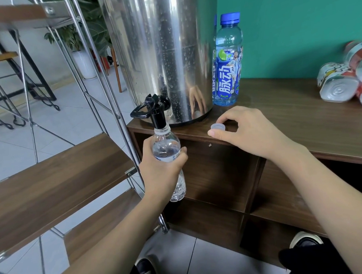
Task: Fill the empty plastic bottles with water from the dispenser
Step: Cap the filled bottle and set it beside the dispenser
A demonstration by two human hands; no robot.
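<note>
Clear plastic bottle (168, 150) sits with its open mouth right under the black tap (156, 111) of the steel dispenser (161, 54), held out past the edge of the desk (279, 119) over the floor. We judge the main risk to be a spill: nothing supports the bottle from below, so if our left hand (161, 169) tilts or drifts, the neck could slip off the spout and water would run down onto the floor and our shoes. Thin walls may also buckle if we squeeze hard, pushing water out. We cannot tell whether water is flowing yet; the tap lever is untouched by either hand.

Our left grip is clenched around the bottle's middle, thumb on one side, fingers wrapped on the other. Our right hand (247, 131) rests on the desk edge, thumb and curled fingers closing round the small pale cap (217, 126). Set too near the rim, that cap could roll off. Beside the dispenser stands a capped blue bottle (227, 61)
</note>
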